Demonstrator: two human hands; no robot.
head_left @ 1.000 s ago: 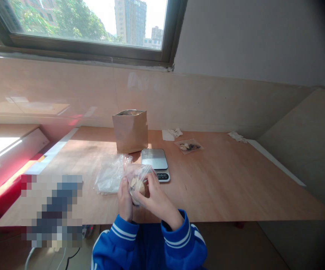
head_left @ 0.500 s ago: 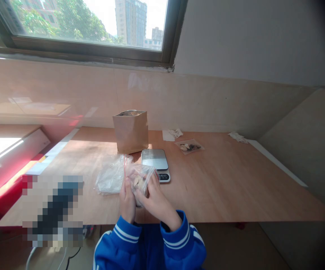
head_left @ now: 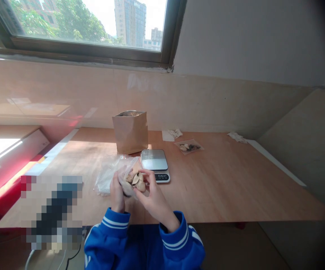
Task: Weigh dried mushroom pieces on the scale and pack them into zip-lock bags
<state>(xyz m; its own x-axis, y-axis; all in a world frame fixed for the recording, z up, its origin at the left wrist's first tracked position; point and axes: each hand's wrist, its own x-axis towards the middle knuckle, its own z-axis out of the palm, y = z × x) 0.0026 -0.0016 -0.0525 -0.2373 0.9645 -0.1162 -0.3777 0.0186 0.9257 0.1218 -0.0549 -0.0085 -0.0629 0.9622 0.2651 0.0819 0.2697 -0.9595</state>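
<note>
While the fingers of the left hand [head_left: 116, 192] and the right hand [head_left: 150, 195] are closed on a small clear bag [head_left: 131, 181] with pale, shell-like pieces inside, this bag is held just above the near edge of the wooden table [head_left: 224, 183], near its middle. Just behind it a pile of empty clear bags [head_left: 107, 176] lies flat, and a small scale [head_left: 154, 162] stands beside them. Farther back an open brown paper bag [head_left: 130, 131] stands upright. Toward the far edge lies a flat filled bag [head_left: 189, 146]. The right half of the table is bare wood. Behind is a tiled wall and a window [head_left: 75, 22].
</note>
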